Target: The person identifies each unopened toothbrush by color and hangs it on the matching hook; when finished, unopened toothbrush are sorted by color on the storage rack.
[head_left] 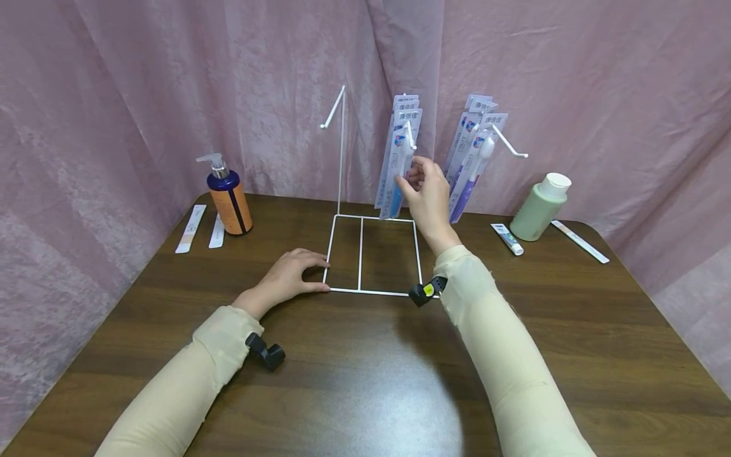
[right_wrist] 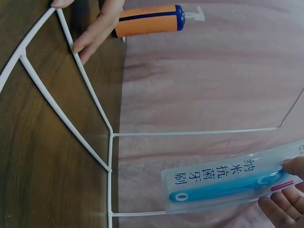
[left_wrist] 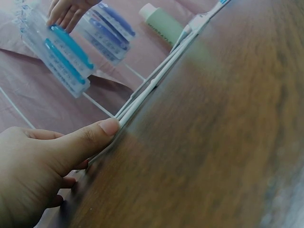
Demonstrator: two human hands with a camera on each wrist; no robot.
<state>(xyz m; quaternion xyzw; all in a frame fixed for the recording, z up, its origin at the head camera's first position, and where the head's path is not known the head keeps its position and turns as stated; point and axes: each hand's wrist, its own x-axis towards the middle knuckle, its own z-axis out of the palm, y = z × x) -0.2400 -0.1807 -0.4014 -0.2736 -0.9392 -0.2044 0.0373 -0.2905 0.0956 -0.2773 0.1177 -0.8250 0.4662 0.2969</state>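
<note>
A white wire display rack (head_left: 361,254) stands on the table, with hooks at its top. My left hand (head_left: 288,277) holds its front left corner, thumb (left_wrist: 109,127) against the front rod and fingertips on the side rod. Several packaged blue toothbrushes hang from the middle hook. My right hand (head_left: 429,195) pinches the foremost blue toothbrush pack (right_wrist: 213,185) by its edge, thumb on one face and fingers on the other. Its upper end overlaps the hook tip in the head view. Several packaged purple toothbrushes (head_left: 471,171) hang on the right hook (head_left: 510,141).
An orange pump bottle (head_left: 231,206) stands at the back left by two slim white packs (head_left: 191,228). At the back right are a green bottle (head_left: 537,212), a small toothpaste tube (head_left: 507,239) and a slim white box (head_left: 580,242). Pink curtains (head_left: 274,82) hang behind the table.
</note>
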